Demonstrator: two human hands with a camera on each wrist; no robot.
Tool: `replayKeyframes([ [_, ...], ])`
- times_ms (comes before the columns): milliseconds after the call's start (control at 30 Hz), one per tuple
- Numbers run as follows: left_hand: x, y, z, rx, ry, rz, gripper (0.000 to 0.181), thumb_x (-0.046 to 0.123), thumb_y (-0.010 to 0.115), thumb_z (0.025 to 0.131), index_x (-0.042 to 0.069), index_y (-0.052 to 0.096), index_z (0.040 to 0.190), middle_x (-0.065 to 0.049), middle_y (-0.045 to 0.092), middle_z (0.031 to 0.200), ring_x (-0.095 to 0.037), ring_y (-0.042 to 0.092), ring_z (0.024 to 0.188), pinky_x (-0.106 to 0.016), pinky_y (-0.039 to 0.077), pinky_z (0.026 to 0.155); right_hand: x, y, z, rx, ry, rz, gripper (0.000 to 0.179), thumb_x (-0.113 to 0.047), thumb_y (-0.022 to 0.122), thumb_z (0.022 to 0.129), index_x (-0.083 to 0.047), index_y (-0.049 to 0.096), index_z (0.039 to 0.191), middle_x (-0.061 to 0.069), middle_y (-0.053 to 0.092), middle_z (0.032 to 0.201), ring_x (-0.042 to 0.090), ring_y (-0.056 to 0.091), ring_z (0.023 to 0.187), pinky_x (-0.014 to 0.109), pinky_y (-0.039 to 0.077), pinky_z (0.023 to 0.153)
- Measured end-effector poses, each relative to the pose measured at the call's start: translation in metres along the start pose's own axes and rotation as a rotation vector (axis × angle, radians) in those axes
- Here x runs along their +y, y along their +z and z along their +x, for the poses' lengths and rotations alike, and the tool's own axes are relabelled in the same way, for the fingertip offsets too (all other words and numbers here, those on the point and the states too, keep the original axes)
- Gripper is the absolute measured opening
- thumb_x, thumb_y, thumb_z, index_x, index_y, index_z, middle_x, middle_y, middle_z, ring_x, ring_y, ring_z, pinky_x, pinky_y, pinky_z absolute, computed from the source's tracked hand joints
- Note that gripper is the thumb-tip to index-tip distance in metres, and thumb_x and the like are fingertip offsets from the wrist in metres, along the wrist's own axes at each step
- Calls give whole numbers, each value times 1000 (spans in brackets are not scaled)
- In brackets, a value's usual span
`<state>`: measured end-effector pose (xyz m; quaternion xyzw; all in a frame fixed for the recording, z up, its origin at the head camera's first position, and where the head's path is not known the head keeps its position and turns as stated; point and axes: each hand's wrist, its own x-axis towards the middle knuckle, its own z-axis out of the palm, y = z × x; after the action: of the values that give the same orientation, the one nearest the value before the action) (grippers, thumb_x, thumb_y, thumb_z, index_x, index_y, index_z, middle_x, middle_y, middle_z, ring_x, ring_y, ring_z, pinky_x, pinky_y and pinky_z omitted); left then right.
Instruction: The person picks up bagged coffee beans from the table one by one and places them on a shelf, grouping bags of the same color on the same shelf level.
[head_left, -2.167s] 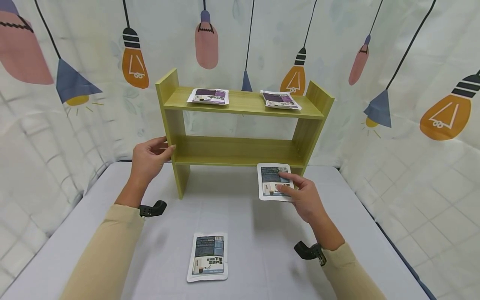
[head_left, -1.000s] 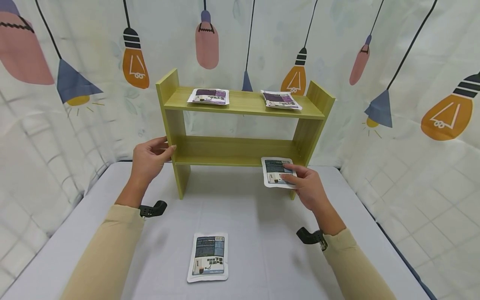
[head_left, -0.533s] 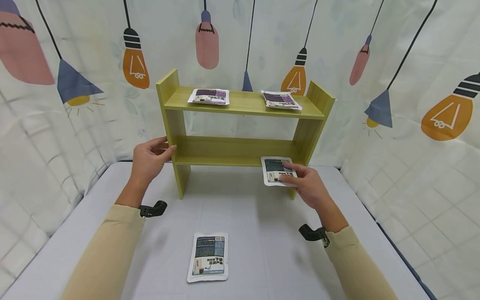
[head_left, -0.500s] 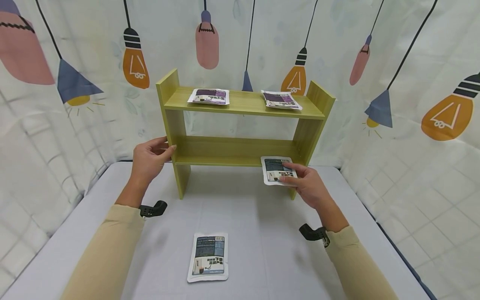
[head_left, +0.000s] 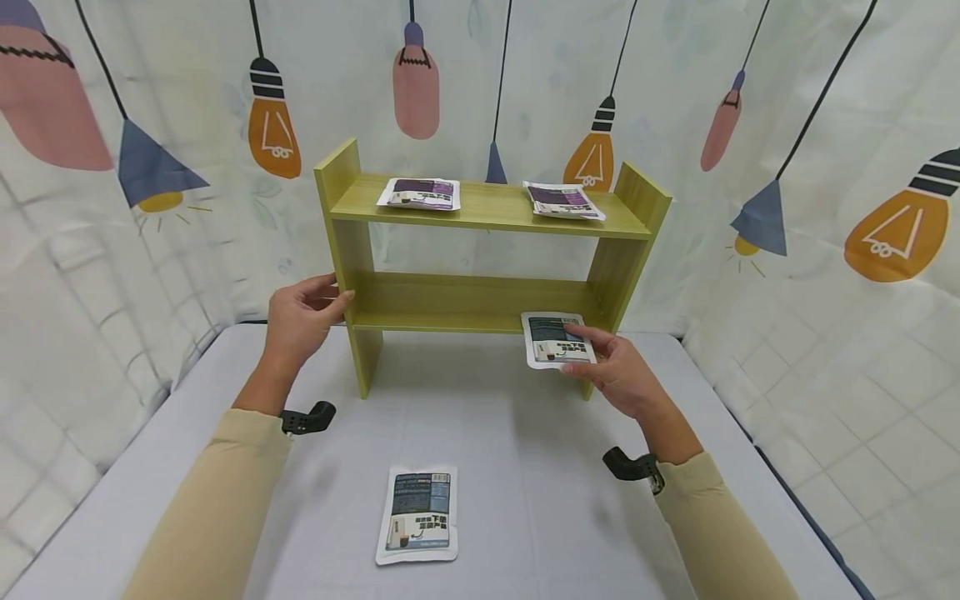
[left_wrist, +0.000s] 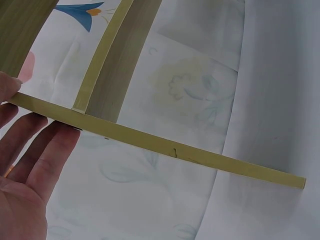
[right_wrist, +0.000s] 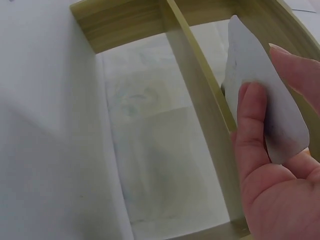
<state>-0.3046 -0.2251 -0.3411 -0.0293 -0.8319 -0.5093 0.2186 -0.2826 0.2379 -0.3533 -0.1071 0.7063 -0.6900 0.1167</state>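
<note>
In the head view my left hand (head_left: 300,321) grips the left side panel of a light-wood two-tier shelf (head_left: 487,323); the left wrist view shows its thumb and fingers on either side of the panel's edge (left_wrist: 165,145). My right hand (head_left: 615,371) holds a white-edged pouch (head_left: 551,337) with a dark blue printed face at the front of the lower tier, near the right end. The right wrist view has fingers (right_wrist: 251,120) against the pouch's plain white underside (right_wrist: 255,60), with the thumb beyond its edge. A matching pouch (head_left: 417,508) lies flat on the table.
Two purple-and-white pouches, one on the left (head_left: 420,193) and one on the right (head_left: 562,201), lie on the upper tier. The white-covered table (head_left: 495,467) is enclosed by a curtain (head_left: 480,92) printed with lamps.
My right hand has moved the pouch slightly up and right to the lower tier's front, where it is nearly still. Its thumb has slid toward the pouch's near edge. The left hand keeps its hold.
</note>
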Motion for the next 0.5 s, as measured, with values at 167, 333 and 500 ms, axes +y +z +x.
replayKeyframes([
  [167, 0, 0, 0, -1, -1, 3, 55, 41, 70, 97, 16, 60, 145, -15, 72, 123, -12, 73, 95, -13, 58, 74, 1, -1, 0, -17, -7, 20, 78, 10, 72, 88, -8, 40, 158, 14, 22, 164, 26, 47, 129, 17, 56, 95],
  [333, 0, 0, 0, 0, -2, 14, 55, 41, 69, 97, 17, 60, 145, -15, 72, 123, -18, 73, 99, -13, 58, 74, 3, -2, 1, -19, -15, 26, 80, 10, 72, 87, -9, 40, 158, 14, 23, 164, 28, 46, 131, 18, 56, 96],
  [500, 0, 0, 0, 1, -3, 19, 57, 43, 69, 97, 16, 60, 145, -15, 72, 123, -20, 73, 100, -13, 58, 74, 5, -2, 3, -15, -16, 26, 80, 10, 73, 87, -9, 40, 158, 15, 25, 162, 28, 46, 131, 18, 56, 96],
])
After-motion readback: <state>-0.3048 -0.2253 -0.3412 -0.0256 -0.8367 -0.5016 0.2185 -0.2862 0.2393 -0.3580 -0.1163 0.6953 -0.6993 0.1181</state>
